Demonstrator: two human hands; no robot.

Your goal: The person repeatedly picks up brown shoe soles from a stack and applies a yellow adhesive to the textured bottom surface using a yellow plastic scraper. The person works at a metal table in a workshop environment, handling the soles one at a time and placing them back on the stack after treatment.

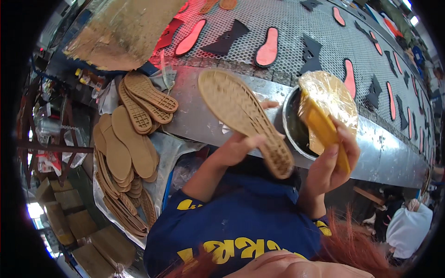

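Observation:
My left hand is closed on a tan shoe sole, thumb on its ridged face. The sole is tilted, with its wide end up and left and its narrow end near my chest. A flat yellow brush is gripped in my right hand; its bristles are hard to make out. The brush's upper end is over a round metal bowl with dark contents. Shiny, crinkled film on a round lid-like piece covers part of the bowl.
Stacked tan soles lie on a plastic-covered surface at my left. Beyond the metal ledge, a mesh conveyor carries pink-topped insoles and black cut pieces. A stained board stands far left; cardboard boxes sit low left.

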